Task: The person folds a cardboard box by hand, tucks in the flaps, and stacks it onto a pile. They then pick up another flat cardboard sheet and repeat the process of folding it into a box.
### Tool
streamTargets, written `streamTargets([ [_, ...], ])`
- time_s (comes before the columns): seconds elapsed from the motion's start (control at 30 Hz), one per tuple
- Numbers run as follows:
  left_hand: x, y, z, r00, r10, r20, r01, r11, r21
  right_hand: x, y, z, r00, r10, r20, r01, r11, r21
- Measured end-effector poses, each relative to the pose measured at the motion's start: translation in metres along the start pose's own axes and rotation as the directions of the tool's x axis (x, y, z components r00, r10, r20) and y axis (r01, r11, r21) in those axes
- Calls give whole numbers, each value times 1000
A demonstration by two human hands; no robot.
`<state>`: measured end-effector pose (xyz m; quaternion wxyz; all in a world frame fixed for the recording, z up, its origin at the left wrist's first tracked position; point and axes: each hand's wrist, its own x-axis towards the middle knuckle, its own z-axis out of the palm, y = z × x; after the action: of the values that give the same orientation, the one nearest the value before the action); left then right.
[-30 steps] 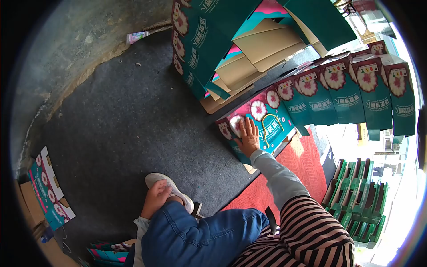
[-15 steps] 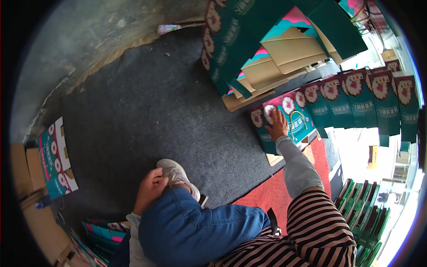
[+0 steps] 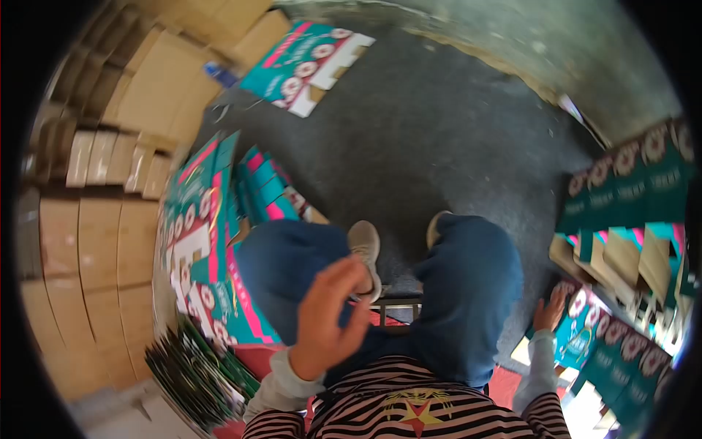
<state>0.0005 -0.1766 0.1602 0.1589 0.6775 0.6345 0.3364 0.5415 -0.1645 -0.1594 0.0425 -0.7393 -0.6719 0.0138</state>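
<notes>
One box has the right hand laid unclenched against it, perhaps for steadying; the left hand hovers empty, loosely curled, above the jeans.

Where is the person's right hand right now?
In the head view, the right hand is toward the lower right, at the end of a green printed box, beyond the right knee.
</notes>
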Motion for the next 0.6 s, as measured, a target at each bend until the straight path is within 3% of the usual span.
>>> streamTargets([
  [0.1, -41, 4, -4, 983, 32, -178, -46, 996, -73, -7, -58, 19, 941, -301, 155, 298, 954, 39],
  [0.17, -60, -7, -10, 949, 54, -311, -61, 998, -13, -8, 58, 189, 783, -501, 370, 517, 854, 63],
  [0.23, -74, -23, -22, 906, 34, -422, 15, 994, 110, 15, -6, 117, 823, -423, 379, 398, 906, 146],
  [0.27, -77, -31, -34, 868, -63, -493, 178, 966, 190, 24, -28, 98, 839, -403, 365, 348, 914, 208],
  [0.33, -98, -97, -31, 595, -324, -736, 371, 923, -106, 46, -63, 62, 874, -377, 308, 254, 893, 372],
  [0.4, -137, -173, -47, 232, -673, -702, 461, 712, -530, 66, -92, 38, 889, -376, 260, 185, 816, 548],
  [0.43, -157, -207, -54, 203, -562, -802, 577, 730, -366, 76, -104, 29, 895, -375, 242, 148, 761, 631],
  [0.47, -170, -233, -66, 192, -436, -879, 684, 702, -198, 87, -116, 19, 897, -380, 227, 121, 704, 699],
  [0.53, -178, -270, -99, 399, -250, -882, 777, 602, 181, 104, -135, -1, 894, -394, 215, 80, 612, 787],
  [0.6, -158, -295, -124, 508, -284, -814, 762, 587, 271, 115, -151, -23, 874, -438, 209, 71, 542, 837],
])
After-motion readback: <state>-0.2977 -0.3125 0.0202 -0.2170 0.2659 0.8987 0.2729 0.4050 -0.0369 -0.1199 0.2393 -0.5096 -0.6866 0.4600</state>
